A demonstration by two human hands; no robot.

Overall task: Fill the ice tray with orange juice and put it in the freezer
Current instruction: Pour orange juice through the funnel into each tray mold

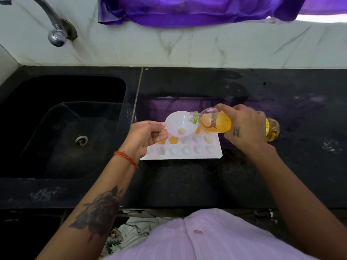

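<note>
While left fingers pinch the funnel, right fingers clamp the juice bottle.

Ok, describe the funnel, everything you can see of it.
The funnel looks like white, slightly translucent plastic, with a wide round bowl narrowing to a small outlet that shows pale orange. The left hand pinches its rim on the sink side and holds it tilted over the far row of the white ice tray. The neck of the juice bottle, tipped nearly flat by the right hand, reaches over the opposite rim. Its spout is hidden beneath the bowl.
</note>
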